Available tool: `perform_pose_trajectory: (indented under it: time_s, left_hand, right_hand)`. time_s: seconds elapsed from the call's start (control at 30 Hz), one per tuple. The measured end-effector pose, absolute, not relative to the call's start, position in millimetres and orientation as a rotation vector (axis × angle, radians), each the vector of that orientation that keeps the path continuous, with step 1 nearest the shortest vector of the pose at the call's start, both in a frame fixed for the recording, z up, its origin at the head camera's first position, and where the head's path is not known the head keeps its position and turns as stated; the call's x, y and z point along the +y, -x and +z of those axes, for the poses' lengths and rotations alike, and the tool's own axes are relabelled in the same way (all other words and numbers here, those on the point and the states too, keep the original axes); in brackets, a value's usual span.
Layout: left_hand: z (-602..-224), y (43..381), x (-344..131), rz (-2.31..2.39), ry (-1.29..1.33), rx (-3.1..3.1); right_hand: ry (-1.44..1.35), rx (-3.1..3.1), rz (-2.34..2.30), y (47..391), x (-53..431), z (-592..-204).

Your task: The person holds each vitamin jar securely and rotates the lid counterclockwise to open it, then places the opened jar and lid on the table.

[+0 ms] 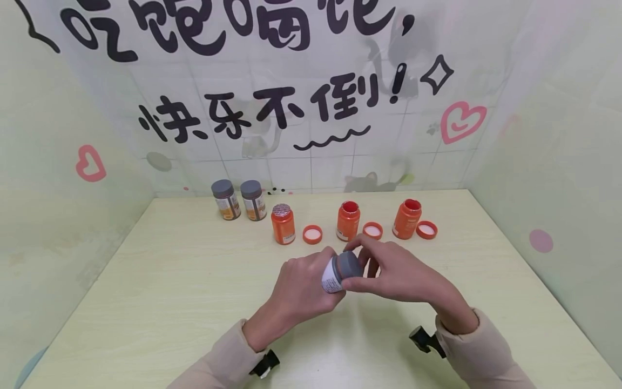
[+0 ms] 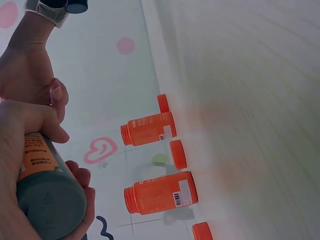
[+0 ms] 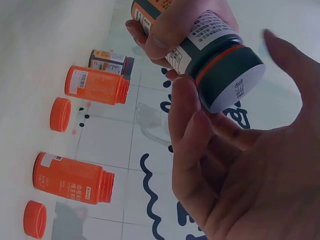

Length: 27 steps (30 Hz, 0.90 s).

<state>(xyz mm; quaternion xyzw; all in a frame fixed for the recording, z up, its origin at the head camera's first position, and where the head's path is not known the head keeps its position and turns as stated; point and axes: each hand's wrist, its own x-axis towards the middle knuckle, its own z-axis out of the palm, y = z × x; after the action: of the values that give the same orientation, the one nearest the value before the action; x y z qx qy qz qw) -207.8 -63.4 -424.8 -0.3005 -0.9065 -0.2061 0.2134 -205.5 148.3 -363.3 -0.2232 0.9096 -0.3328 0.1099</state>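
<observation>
A grey-capped bottle [image 1: 332, 276] with a white and orange label lies tilted in my left hand [image 1: 303, 286], whose fingers wrap round its body. In the left wrist view its grey base [image 2: 52, 205] faces the camera. My right hand [image 1: 396, 270] is at the cap [image 3: 232, 79]. In the right wrist view, the bent fingers [image 3: 187, 112] reach the cap's edge, while the thumb stands apart from it, its tip blurred. An orange band shows just under the cap's rim. The cap sits on the bottle's neck.
Two grey-capped bottles [image 1: 227, 200] stand at the back left of the table [image 1: 194, 292]. Right of them stand an orange bottle with a silvery seal [image 1: 283, 224] and two uncapped orange bottles [image 1: 347, 221]. Orange caps [image 1: 312, 234] lie beside these, inner side up. Printed cloth walls surround the table.
</observation>
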Motion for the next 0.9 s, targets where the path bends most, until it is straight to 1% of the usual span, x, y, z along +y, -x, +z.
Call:
perform_pose_trajectory:
  time_s: [0.2,0.3,0.57,0.77,0.9]
  left_hand:
    - [-425.9,207.2,-63.0,-0.611,0.835,-2.518]
    - [-425.4,206.7,-62.7,-0.601,0.837,-2.522]
    - [-423.6,206.4,-62.3,-0.594,0.844,-2.552]
    - [-422.3,206.5,-62.0,-0.602,0.843,-2.56]
    - [-422.2,205.5,-62.3,-0.603,0.844,-2.564]
  right_hand:
    - [0.488,2.72,-0.978,206.1,143.3,-366.8]
    - [0.456,2.738,-0.948,206.6,141.1,-368.1]
    - [0.518,2.682,-0.935,206.7,143.8,-365.8]
    - [0.668,2.666,-0.931,207.1,150.4,-364.2]
    - [0.628,2.656,-0.954,206.6,148.8,-364.6]
